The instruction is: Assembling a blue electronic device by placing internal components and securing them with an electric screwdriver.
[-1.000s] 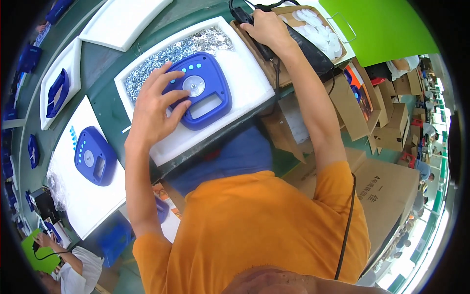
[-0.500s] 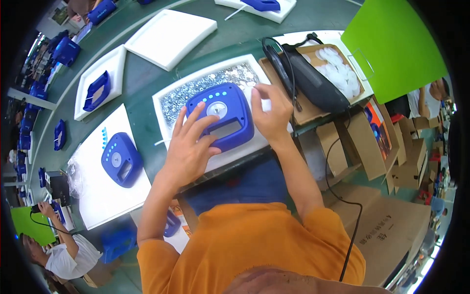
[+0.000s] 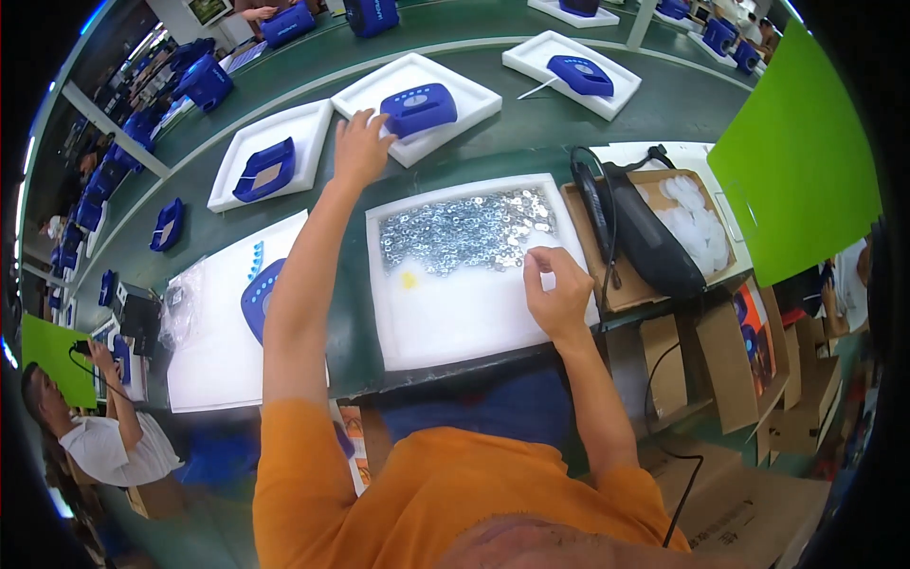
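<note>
At the far left, a spare blue housing (image 3: 260, 298) is seen lying on a white foam sheet (image 3: 209, 351), half hidden behind the outstretched arm. Further along, the left hand (image 3: 360, 147) is stretched well forward, its fingers spread and laid against the near edge of a blue device (image 3: 418, 109) that sits in a white foam tray (image 3: 415, 93) on the green conveyor belt (image 3: 313, 81); nothing is gripped, the device is only touched. A slip could be caused here: with a flat, unclenched hand the device might be nudged off its seat in the tray, or the light tray itself dragged askew on the belt.

In the middle, the near foam tray (image 3: 464, 313) holds a heap of small metal washers (image 3: 464, 228) across its far half (a small yellow spot lies just below them). The right hand (image 3: 559, 289) hovers over the tray's right edge with thumb and forefinger pinched together; whether a washer is held between them cannot be told. Should one be held so lightly, it could be dropped, or the heap scattered by a careless sweep.

To the right, a black power tool (image 3: 645, 232) rests on cardboard, its cord (image 3: 684, 474) trailing down; the cord could be snagged by the right forearm.
</note>
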Demonstrator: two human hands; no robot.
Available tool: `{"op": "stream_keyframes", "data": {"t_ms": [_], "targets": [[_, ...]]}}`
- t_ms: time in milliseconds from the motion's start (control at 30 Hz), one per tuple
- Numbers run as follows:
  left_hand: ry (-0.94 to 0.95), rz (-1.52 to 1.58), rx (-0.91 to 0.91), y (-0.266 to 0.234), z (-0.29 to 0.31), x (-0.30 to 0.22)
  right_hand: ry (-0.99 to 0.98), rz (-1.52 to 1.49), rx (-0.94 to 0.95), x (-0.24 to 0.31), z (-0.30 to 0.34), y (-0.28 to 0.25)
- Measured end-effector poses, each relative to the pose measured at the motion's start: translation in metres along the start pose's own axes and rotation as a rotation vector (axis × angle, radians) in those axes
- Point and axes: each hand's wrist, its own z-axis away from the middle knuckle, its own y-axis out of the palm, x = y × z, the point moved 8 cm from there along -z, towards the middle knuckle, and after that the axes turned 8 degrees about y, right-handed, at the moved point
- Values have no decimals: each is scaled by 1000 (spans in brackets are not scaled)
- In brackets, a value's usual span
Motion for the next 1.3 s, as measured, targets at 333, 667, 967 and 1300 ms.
{"op": "stream_keyframes", "data": {"t_ms": [333,667,967,1300], "targets": [[-428,-582,195,-63,112,135,-4,-51,34,-3,-1,7],[-151,-320,-10,-123,97,118,-3,-55,68,-4,6,9],[-295,1209,261,-197,96,-34,116,-323,273,45,-41,12],[-254,1553,639,-189,106,-146,-46,-193,662,89,-77,31]]}}
